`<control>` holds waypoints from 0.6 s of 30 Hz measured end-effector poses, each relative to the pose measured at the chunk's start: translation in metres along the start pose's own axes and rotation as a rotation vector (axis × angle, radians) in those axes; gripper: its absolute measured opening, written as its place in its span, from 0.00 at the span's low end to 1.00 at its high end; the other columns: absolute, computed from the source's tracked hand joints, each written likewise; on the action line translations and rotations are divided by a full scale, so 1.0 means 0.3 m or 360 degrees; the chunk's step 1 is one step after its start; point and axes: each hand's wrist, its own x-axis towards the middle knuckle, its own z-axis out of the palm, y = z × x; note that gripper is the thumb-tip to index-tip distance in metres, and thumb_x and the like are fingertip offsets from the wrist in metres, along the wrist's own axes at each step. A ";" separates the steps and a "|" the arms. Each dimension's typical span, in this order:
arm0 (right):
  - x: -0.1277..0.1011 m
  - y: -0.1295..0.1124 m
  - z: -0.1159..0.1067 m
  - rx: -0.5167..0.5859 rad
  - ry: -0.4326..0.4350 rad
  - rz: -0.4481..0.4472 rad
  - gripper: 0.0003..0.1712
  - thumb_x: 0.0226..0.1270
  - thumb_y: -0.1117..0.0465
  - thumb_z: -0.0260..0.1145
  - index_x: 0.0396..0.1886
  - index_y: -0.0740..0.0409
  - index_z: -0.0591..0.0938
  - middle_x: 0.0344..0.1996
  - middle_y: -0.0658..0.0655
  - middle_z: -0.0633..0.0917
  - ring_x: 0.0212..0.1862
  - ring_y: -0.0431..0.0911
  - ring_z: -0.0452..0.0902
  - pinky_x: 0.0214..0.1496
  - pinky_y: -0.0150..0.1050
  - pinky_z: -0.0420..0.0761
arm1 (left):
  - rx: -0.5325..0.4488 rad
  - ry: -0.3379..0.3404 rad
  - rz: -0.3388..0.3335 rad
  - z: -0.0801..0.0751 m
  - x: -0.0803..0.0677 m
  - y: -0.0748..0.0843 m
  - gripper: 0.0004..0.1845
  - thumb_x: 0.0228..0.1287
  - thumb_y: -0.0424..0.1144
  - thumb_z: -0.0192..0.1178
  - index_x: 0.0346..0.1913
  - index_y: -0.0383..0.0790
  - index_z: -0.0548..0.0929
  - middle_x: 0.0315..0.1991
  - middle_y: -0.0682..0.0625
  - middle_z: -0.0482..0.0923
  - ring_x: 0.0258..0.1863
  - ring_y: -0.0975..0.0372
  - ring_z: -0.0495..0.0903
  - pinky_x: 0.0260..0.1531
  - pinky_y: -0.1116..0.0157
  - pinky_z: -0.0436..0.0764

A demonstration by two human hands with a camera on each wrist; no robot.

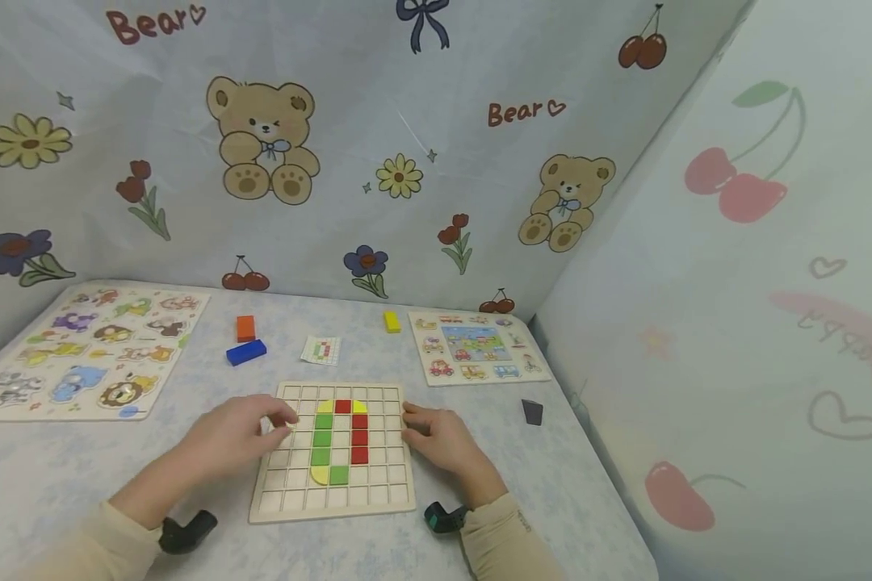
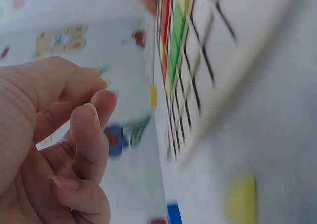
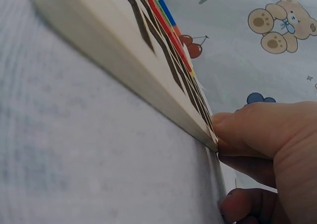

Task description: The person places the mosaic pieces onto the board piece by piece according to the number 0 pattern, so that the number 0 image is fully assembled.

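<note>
A wooden grid board [image 1: 291,500] lies on the table in front of me. It carries a loop of green, red and yellow tiles [image 1: 340,440]. My left hand [image 1: 236,432] rests over the board's upper left part. In the left wrist view its fingers [image 2: 91,135] are loosely curled beside the board [image 2: 237,60], and nothing shows between them. My right hand [image 1: 439,440] sits at the board's right edge. In the right wrist view its fingertip [image 3: 233,130] touches the side of the board [image 3: 124,70] near a corner.
An animal peg puzzle [image 1: 80,351] lies at the left and a vehicle puzzle [image 1: 480,347] at the back right. Behind the board are an orange block [image 1: 245,328], a blue block [image 1: 246,353], a yellow block [image 1: 391,321] and a pattern card [image 1: 321,349]. A dark block [image 1: 532,411] sits right.
</note>
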 end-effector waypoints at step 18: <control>-0.001 -0.001 0.002 0.0036 0.0019 -0.0010 0.22 0.72 0.54 0.68 0.62 0.55 0.85 0.67 0.48 0.80 0.71 0.49 0.74 0.70 0.51 0.74 | 0.0023 -0.0017 -0.0283 -0.001 -0.098 -0.291 0.23 0.49 0.61 0.78 0.41 0.52 0.83 0.32 0.56 0.78 0.31 0.61 0.73 0.30 0.62 0.69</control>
